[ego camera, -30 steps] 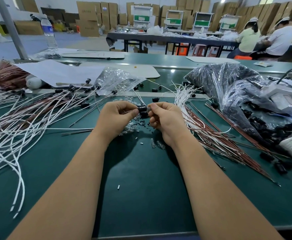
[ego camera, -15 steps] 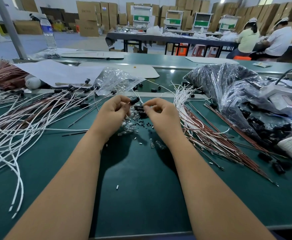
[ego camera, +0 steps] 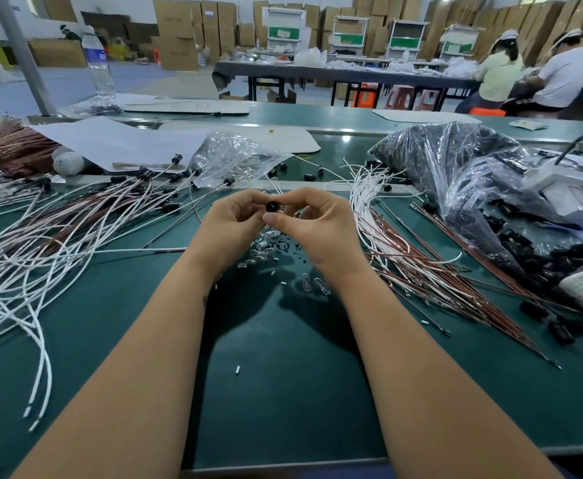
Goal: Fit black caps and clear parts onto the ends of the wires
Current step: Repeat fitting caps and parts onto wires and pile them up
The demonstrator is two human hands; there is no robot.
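Both hands meet above the middle of the green table. My left hand (ego camera: 229, 219) and my right hand (ego camera: 312, 221) pinch one black cap (ego camera: 272, 205) between their fingertips, its round open end facing me. A wire runs from the cap away toward the far side. Under the hands lies a small heap of clear parts (ego camera: 266, 248), with two more clear parts (ego camera: 314, 284) nearer me. White and brown wires with black caps fitted (ego camera: 76, 219) spread to the left. Uncapped white and brown wires (ego camera: 404, 243) fan out on the right.
A plastic bag of black caps (ego camera: 490, 188) sits at the right, a clear bag of clear parts (ego camera: 235, 160) behind the hands. White paper sheets (ego camera: 117, 140), a water bottle (ego camera: 98, 62) and a grey post (ego camera: 20, 53) stand at the back left. Two people sit at a far table.
Both hands have risen and moved away from me, off the heap of clear parts. The black cap now sits between the fingertips with its open end turned toward me.
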